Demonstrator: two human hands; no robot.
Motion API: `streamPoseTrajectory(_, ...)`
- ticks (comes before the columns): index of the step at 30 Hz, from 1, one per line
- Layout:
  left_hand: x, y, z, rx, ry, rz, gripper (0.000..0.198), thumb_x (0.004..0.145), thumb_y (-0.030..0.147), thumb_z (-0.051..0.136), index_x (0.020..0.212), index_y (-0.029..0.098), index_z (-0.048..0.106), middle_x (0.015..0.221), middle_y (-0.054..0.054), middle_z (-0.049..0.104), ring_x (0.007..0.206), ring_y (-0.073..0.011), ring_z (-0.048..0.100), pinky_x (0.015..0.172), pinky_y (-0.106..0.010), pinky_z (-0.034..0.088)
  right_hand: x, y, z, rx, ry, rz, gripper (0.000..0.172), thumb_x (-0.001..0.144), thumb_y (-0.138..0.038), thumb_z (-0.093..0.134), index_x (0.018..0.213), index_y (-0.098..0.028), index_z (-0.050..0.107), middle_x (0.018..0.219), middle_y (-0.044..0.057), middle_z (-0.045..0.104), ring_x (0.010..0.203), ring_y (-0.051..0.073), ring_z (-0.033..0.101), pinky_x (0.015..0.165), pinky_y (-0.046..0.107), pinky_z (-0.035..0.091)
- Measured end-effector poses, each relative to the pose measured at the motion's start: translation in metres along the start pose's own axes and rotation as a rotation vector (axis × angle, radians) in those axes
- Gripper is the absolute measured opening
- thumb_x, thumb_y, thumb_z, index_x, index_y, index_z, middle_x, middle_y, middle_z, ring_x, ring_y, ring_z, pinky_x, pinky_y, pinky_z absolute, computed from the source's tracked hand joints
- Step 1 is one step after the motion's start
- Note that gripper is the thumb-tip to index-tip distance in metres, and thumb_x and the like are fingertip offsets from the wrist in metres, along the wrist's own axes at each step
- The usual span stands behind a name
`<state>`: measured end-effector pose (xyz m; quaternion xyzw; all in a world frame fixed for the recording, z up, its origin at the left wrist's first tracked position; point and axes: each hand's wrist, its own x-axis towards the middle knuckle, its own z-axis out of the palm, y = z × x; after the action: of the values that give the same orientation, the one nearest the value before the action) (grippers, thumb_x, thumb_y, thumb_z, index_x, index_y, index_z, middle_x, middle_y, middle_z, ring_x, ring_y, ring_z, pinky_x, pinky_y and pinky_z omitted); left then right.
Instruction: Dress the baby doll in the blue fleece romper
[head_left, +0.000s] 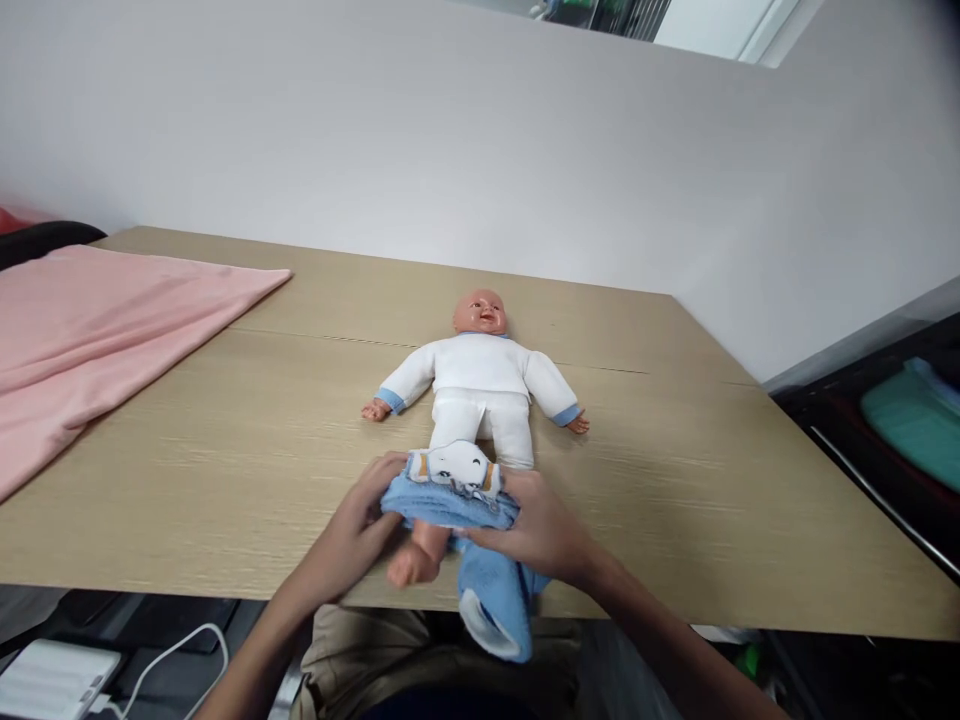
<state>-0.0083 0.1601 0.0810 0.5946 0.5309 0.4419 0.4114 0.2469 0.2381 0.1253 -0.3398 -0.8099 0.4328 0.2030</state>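
On its back on the table lies a baby doll (484, 365) in a white long-sleeved top with blue cuffs, its head away from me. Blue fleecy doll trousers (450, 505) with a white animal-face patch are bunched around its lower legs. My left hand (371, 515) grips the waistband at the left side. At the right side, my right hand (536, 525) is closed on the same band. One bare doll foot (412, 562) shows below the cloth. The other foot is hidden, and a blue trouser leg hangs over the table's front edge there.
A pink cloth (112, 340) covers the left part of the wooden table (675, 500). A white wall (375, 130) stands behind. Below the front edge at left sits a white power bank (56, 680) with a cable (180, 640). Green cloth (915, 420) lies in a dark container at right.
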Motion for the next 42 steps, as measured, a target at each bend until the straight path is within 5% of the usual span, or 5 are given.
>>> streamPoseTrajectory(7,0.037,0.013,-0.031,-0.161,-0.356,-0.096,0.037,0.096,0.031,0.075,0.131,0.02,0.075,0.134,-0.012,0.075,0.138,-0.0342,0.06,0.124,-0.052,0.043,0.013,-0.005,-0.029,-0.065,-0.056,-0.018,0.038,0.09,-0.054,0.082,0.109,-0.022,0.075,0.095,0.005,0.074,0.085,0.025,0.064,0.08,0.037,0.056)
streamPoseTrajectory(17,0.034,0.017,-0.052,-0.003,-0.277,-0.112,0.032,0.109,0.049,0.057,0.107,0.021,0.071,0.103,-0.005,0.071,0.101,-0.0229,0.065,0.094,-0.034,0.053,-0.037,0.03,-0.046,0.441,-0.086,0.053,0.032,0.108,-0.055,0.057,0.109,-0.023,0.06,0.107,0.003,0.062,0.097,0.02,0.06,0.089,0.033,0.053)
streamPoseTrajectory(23,0.06,0.069,-0.029,0.339,-0.294,0.151,0.067,0.089,0.051,0.086,0.146,0.028,0.061,0.15,-0.011,0.062,0.143,-0.0358,0.05,0.122,-0.047,0.039,-0.035,0.017,-0.037,0.326,-0.093,0.079,0.033,0.104,-0.051,0.067,0.117,-0.021,0.062,0.108,0.005,0.065,0.101,0.023,0.06,0.095,0.036,0.051)
streamPoseTrajectory(28,0.089,0.107,-0.001,0.375,-0.667,0.216,0.05,0.086,0.051,0.089,0.124,0.023,0.073,0.115,-0.006,0.073,0.108,-0.027,0.066,0.095,-0.033,0.052,-0.037,0.004,-0.044,0.444,-0.049,-0.025,0.027,0.104,-0.047,0.068,0.104,-0.022,0.06,0.099,0.001,0.058,0.093,0.018,0.057,0.087,0.03,0.049)
streamPoseTrajectory(42,0.115,0.073,0.016,0.108,-1.011,0.156,0.044,0.077,0.05,0.096,0.094,0.016,0.072,0.09,-0.002,0.065,0.084,-0.02,0.06,0.074,-0.027,0.049,-0.044,0.005,-0.062,-0.03,-0.244,-0.151,0.035,0.096,-0.051,0.077,0.08,-0.021,0.068,0.097,0.002,0.068,0.101,0.023,0.063,0.108,0.042,0.044)
